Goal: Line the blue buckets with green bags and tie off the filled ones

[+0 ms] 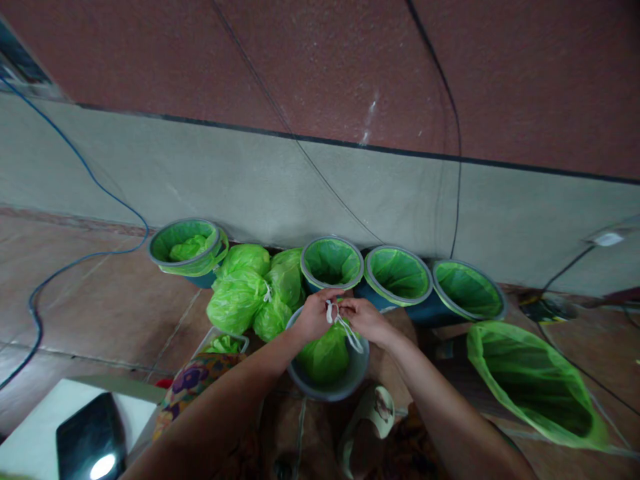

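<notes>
A green plastic bag (324, 358) bulges inside a grey bin (360, 380) in front of me. White string (354, 339) loops at the bag's gathered top and hangs over its right side. My left hand (320, 313) is closed on the string, with a short loop of it showing at the fingertips. Close beside it, my right hand (366, 320) has its fingers bent in toward the string at the bag's neck. Its fingertips look pinched, though the exact grip is partly hidden.
Filled green bags (237, 303) lie to the left of the bin. Lined bins (399, 275) stand along the wall, another lined bin (535, 387) at right. A tablet (90, 437) rests on a white surface at lower left. A blue cable (75, 260) crosses the floor.
</notes>
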Tool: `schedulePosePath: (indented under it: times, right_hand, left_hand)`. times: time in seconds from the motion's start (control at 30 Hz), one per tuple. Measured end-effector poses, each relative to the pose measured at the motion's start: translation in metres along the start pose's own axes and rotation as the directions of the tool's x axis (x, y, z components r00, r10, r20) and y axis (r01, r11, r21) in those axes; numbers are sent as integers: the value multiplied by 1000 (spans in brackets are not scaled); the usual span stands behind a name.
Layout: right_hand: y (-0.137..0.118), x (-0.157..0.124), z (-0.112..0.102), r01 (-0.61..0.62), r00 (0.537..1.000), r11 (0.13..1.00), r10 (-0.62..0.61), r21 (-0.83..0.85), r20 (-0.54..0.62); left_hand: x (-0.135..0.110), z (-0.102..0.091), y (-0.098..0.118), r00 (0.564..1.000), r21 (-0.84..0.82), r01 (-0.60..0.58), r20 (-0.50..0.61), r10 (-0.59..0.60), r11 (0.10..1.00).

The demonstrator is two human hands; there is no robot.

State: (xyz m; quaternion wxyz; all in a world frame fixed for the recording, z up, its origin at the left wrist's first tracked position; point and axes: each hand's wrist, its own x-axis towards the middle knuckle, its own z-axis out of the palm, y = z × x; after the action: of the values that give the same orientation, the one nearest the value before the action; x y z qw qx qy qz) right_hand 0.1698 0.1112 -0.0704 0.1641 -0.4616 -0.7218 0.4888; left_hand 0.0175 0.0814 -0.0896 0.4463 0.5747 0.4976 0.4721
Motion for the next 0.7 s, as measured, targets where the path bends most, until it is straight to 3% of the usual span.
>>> schedulePosePath:
  times: [0.2,0.4,0.57,0.63,0.7]
  right_hand:
    - [-10,-7,-1,-207,978,902,180,378,105]
    - [-14,-9,-6,-256,965,858,255,444,63]
    - [-9,-5,-7,-211,973,953,226,219,-48]
    - [-6,-3,-8,-184,980,983,184,4,-80]
    - [-3,-2,-7,-169,982,949,141,-265,-123]
  left_hand:
    - [2,0,1,986,-227,152,-31,-163,962]
    - [6,-7,3,977,-300,213,50,-208,930]
    - [6,-10,-2,970,-167,228,122,-210,959]
    - [5,-9,-8,969,-65,228,115,-220,971]
    - [4,-8,-15,969,28,225,95,-226,974]
